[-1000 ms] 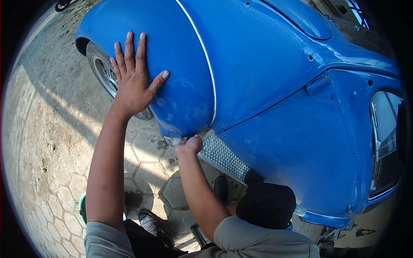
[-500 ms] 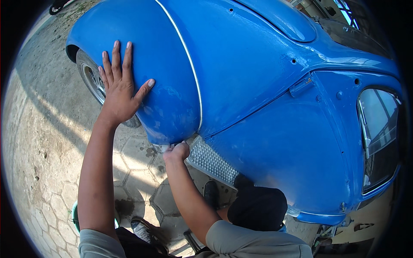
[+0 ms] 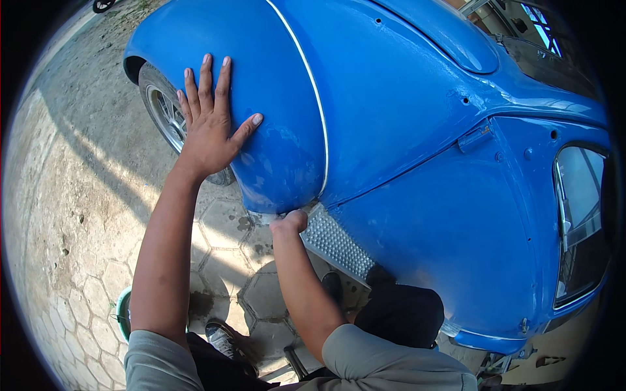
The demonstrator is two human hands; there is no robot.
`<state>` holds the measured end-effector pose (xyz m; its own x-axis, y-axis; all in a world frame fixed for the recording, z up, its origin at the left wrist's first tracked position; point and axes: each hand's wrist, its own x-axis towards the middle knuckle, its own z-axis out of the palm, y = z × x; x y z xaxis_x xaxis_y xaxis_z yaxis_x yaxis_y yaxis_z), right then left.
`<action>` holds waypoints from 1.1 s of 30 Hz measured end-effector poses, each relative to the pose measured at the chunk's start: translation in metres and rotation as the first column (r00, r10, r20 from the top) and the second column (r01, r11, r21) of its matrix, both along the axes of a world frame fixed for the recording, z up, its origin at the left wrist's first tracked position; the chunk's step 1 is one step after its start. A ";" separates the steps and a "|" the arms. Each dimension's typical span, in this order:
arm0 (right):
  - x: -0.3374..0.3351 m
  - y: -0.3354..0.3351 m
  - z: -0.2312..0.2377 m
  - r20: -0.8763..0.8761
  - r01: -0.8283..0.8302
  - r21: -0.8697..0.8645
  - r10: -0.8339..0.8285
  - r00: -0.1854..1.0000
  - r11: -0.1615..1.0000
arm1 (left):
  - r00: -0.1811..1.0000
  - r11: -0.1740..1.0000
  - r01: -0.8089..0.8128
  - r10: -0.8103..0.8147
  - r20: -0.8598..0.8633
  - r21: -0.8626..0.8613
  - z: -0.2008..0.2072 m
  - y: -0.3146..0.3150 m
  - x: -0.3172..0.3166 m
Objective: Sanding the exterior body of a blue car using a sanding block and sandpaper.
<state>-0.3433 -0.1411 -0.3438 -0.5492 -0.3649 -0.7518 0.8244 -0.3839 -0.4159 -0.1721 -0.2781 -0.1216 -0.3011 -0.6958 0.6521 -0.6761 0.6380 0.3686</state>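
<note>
A blue car with a rounded front fender (image 3: 290,153) fills the middle of the head view. My left hand (image 3: 212,137) lies on the outer curve of this fender, above the wheel, fingers spread and palm down. At the fender's lower rear corner, my right hand (image 3: 291,223) is closed, its knuckles close to the lower edge. Whatever it grips is hidden by the hand and the fender. A small pale patch shows beside that hand, under the edge, too little to name. Just right of the hand begins the studded metal running board (image 3: 339,244).
The front wheel (image 3: 164,111) stands beyond my left hand. The blue door (image 3: 443,221) with its window spreads to the right. A green bucket (image 3: 122,313) sits on the hexagonal paving (image 3: 267,293) at the lower left. My shoes are below, near a dark bar.
The whole view has shifted, so car and arms appear further right. Both hands stay at about the same places on the fender.
</note>
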 end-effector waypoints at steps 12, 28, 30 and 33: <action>0.011 0.002 -0.010 -0.055 -0.054 0.001 0.054 0.997 0.999 | 1.000 0.999 -0.002 0.001 -0.018 -0.035 -0.013 -0.006 0.005; 0.008 -0.002 -0.034 0.115 0.033 -0.088 -0.022 0.993 0.996 | 0.996 0.987 -0.022 0.007 0.094 0.156 0.017 0.006 0.003; -0.001 0.006 -0.029 0.121 -0.001 -0.029 0.004 0.993 1.000 | 0.996 0.994 -0.010 0.000 0.088 0.109 0.013 0.006 -0.003; 0.037 0.024 0.044 0.074 -0.069 -0.040 0.072 0.995 0.997 | 0.995 0.996 -0.027 0.019 0.098 0.081 0.003 0.005 0.017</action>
<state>-0.3059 -0.1168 -0.2998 -0.4637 -0.4294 -0.7750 0.8782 -0.3383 -0.3381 -0.1547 -0.2729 -0.1185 -0.3433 -0.7534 0.5609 -0.7257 0.5919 0.3508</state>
